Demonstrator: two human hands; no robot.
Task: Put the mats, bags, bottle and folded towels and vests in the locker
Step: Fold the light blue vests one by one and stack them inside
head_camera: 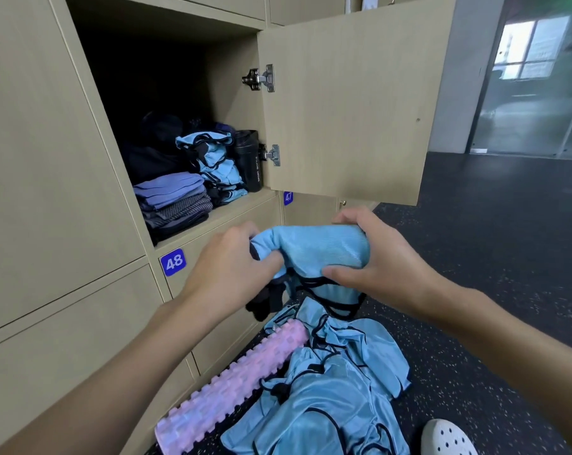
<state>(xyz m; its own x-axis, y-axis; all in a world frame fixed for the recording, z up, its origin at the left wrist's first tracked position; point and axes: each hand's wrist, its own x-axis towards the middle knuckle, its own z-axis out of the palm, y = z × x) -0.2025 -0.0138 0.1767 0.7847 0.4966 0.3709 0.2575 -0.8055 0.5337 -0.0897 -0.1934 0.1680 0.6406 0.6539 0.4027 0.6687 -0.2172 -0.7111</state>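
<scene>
I hold a folded light-blue vest point(324, 247) with black trim in front of the open locker point(232, 208). My left hand point(232, 267) grips its left end and my right hand point(373, 261) grips its right end. Inside the locker lie a stack of folded purple and grey towels point(173, 201), a pile of folded blue vests point(215, 165), a black sport bottle point(248, 159) at the right wall and dark bags point(153, 152) at the back. More blue vests point(330, 389) lie loose on the floor below my hands.
The locker door point(347, 103) stands open to the right. A pink ridged foam roller point(228, 392) lies on the dark floor against the lower lockers, numbered 48 point(173, 262) and 47 point(288, 197). A white clog point(445, 438) shows at the bottom right.
</scene>
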